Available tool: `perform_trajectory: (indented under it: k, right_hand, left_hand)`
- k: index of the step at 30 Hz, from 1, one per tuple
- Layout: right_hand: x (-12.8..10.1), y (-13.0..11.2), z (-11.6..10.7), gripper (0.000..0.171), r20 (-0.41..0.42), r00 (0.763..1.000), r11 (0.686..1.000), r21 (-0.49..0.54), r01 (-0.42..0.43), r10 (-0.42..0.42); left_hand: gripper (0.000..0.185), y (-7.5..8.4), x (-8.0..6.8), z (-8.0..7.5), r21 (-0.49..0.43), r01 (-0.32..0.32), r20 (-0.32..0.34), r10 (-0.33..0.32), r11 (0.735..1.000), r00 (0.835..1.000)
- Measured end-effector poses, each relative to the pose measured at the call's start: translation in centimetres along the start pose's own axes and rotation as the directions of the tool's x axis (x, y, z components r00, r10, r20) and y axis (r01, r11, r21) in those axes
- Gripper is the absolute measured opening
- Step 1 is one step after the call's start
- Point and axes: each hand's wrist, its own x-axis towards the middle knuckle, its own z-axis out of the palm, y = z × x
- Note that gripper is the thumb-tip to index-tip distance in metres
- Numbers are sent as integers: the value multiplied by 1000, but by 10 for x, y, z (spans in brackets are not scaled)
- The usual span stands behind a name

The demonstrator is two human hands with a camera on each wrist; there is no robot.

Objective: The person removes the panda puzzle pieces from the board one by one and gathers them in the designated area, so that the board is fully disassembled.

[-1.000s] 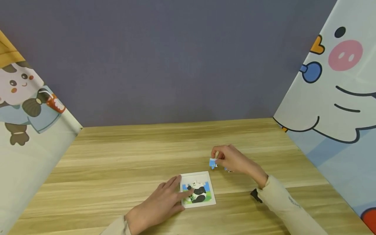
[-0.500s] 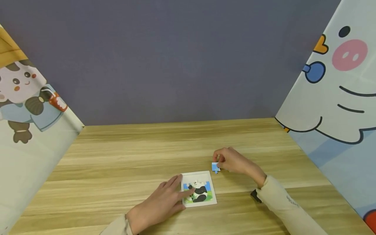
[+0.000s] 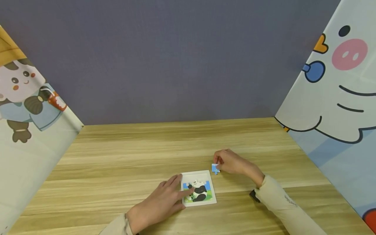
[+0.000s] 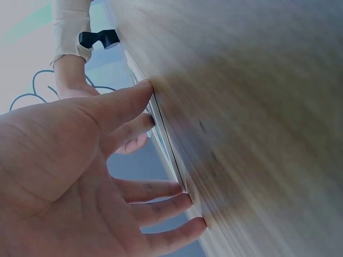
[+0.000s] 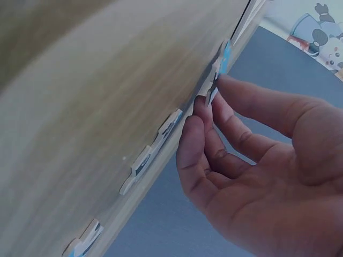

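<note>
In the head view my left hand (image 3: 160, 202) lies along the left side of a white puzzle tray (image 3: 213, 199), its index finger extended over the panda picture (image 3: 199, 191). The tray's far strip shows bare white. Straight fingers and thumb of that hand touch the tray's edge in the left wrist view. Beyond the tray's far right corner, my right hand (image 3: 233, 162) pinches a blue jigsaw piece (image 3: 215, 167) between thumb and fingers. The right wrist view shows this jigsaw piece (image 5: 224, 59) tilted on edge, raised from the table.
Loose jigsaw pieces (image 5: 155, 144) lie on the wooden table (image 3: 132, 153), with another piece (image 5: 86, 241) farther along; the right hand hides them in the head view. A small black object (image 3: 254, 196) sits at the right sleeve. A grey panel (image 3: 176, 65) stands behind the table.
My right hand has brought the blue jigsaw piece slightly nearer to me and closer to the tray's corner. The left hand has stayed on the tray.
</note>
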Motion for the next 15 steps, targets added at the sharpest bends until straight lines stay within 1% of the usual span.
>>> perform_trajectory:
  k: [8, 12, 15]
  right_hand:
    - [2, -2, 3, 10, 1, 1000, 1000, 2, 11, -11]
    - [2, -4, 5, 12, 2, 1000, 1000, 13, -13, 13]
    - [2, -7, 6, 11, -4, 999, 999, -1, -36, 36]
  left_hand:
    - [51, -2, 0, 0, -6, -1, 0, 1, 1000, 1000]
    - [52, -2, 0, 2, -11, -2, 1, 2, 1000, 1000]
    - [52, -3, 0, 2, -13, -6, -1, 6, 1000, 1000]
